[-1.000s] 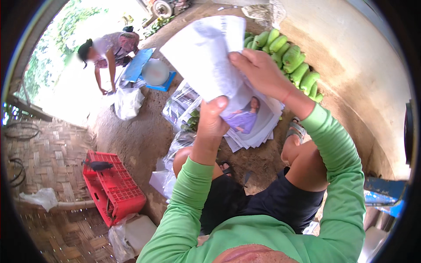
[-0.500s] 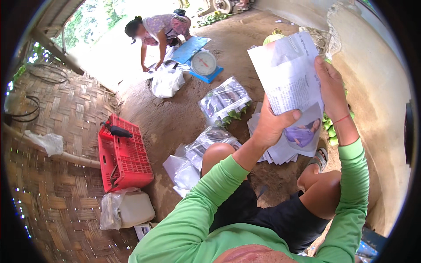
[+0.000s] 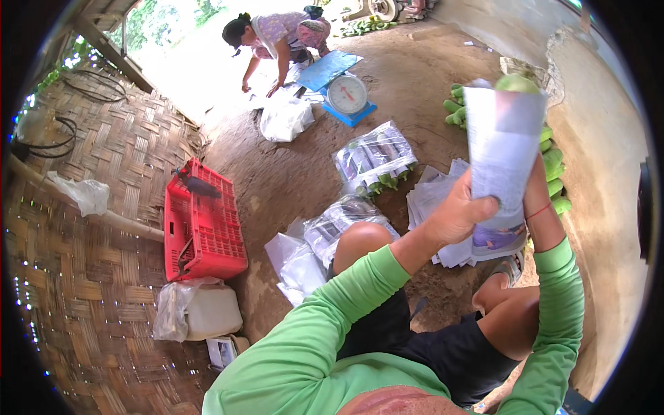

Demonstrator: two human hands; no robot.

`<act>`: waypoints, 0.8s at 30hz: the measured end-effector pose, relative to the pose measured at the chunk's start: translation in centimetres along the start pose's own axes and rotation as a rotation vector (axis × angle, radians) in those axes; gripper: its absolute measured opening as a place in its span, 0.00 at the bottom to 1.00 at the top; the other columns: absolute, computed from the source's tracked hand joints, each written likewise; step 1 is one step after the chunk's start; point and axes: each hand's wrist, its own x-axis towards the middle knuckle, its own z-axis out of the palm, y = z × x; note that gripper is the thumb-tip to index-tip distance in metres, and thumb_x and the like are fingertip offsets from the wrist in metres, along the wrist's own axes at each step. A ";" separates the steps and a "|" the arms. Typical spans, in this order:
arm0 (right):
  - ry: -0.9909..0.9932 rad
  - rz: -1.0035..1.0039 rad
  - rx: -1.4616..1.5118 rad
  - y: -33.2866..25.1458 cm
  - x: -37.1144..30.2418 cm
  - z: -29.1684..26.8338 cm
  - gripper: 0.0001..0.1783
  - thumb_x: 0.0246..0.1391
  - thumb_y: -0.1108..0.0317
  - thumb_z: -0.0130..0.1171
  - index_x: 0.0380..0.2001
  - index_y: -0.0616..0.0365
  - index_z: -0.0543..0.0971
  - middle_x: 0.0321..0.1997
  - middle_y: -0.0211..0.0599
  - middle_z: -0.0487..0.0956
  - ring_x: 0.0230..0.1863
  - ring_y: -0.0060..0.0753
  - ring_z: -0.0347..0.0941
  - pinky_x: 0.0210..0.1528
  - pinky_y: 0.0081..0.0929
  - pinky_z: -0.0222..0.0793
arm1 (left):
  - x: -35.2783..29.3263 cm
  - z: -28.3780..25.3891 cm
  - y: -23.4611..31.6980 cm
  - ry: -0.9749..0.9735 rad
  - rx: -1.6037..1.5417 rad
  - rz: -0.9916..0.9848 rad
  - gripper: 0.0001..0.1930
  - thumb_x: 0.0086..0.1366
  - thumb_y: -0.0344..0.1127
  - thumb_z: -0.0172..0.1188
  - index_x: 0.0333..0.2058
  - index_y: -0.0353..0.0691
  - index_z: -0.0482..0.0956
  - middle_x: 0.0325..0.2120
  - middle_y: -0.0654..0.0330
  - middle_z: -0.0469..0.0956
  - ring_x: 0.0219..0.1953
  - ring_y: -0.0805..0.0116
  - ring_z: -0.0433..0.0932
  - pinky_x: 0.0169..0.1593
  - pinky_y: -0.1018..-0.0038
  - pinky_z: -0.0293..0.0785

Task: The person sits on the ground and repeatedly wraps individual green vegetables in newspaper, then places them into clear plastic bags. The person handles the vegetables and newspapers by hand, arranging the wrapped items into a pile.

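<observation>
In front of me I hold a sheet of printed paper (image 3: 505,149), rolled into a tube. A rounded green vegetable end (image 3: 517,84) shows at the top of the roll; how much of it lies inside is hidden. My left hand (image 3: 465,211) grips the near side of the roll, thumb across the print. Mostly behind the paper, my right hand (image 3: 536,187) closes around the far right side. Below the roll, loose paper sheets (image 3: 432,194) lie spread on the ground. Long green vegetables (image 3: 553,162) are piled to the right, along the wall.
Clear plastic bags of paper-wrapped vegetables (image 3: 377,158) lie mid-floor, with more plastic bags (image 3: 294,259) beside my knee. A red crate (image 3: 207,228) and white jug (image 3: 214,312) stand left by the woven wall. Farther off are a blue scale (image 3: 346,97) and another person (image 3: 277,41) bending over papers.
The flatter paper is now rolled into a narrow tube. My right hand has moved down and behind it. The view has shifted slightly, showing more green vegetables.
</observation>
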 end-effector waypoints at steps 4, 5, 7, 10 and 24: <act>0.013 -0.015 0.003 1.1 -0.6 -2.2 0.19 0.76 0.59 0.50 0.50 0.64 0.82 0.42 0.29 0.84 0.42 0.17 0.78 0.41 0.21 0.76 | 0.4 1.3 0.3 0.014 0.064 0.050 0.49 0.60 0.58 0.77 0.69 0.36 0.63 0.60 0.59 0.77 0.60 0.71 0.76 0.65 0.67 0.71; 0.022 -0.020 0.002 1.1 -0.7 -2.6 0.19 0.76 0.59 0.50 0.50 0.64 0.82 0.43 0.29 0.84 0.42 0.18 0.78 0.41 0.21 0.77 | 0.6 1.8 0.6 0.027 0.068 0.069 0.49 0.60 0.60 0.77 0.68 0.35 0.64 0.60 0.58 0.77 0.60 0.70 0.76 0.65 0.66 0.72; -0.020 0.001 -0.074 0.2 -0.8 -2.3 0.17 0.74 0.60 0.52 0.51 0.62 0.80 0.46 0.32 0.84 0.45 0.21 0.80 0.42 0.24 0.79 | 0.6 1.3 0.0 0.070 0.032 0.129 0.45 0.65 0.58 0.73 0.69 0.36 0.63 0.61 0.58 0.76 0.61 0.69 0.76 0.66 0.65 0.71; -0.060 -0.055 -0.212 -0.1 -1.2 -1.9 0.18 0.75 0.59 0.52 0.56 0.61 0.78 0.50 0.32 0.82 0.45 0.24 0.80 0.46 0.26 0.80 | 0.7 0.3 -1.2 0.126 -0.008 0.125 0.38 0.73 0.57 0.64 0.69 0.38 0.63 0.62 0.57 0.75 0.61 0.65 0.76 0.66 0.63 0.72; 0.017 0.177 0.127 -3.4 -2.2 3.9 0.34 0.79 0.42 0.36 0.63 0.60 0.77 0.57 0.35 0.82 0.55 0.25 0.77 0.58 0.29 0.72 | 1.1 -0.6 -0.1 0.109 -0.273 -0.182 0.40 0.76 0.75 0.32 0.58 0.45 0.75 0.39 0.59 0.83 0.29 0.70 0.79 0.22 0.76 0.72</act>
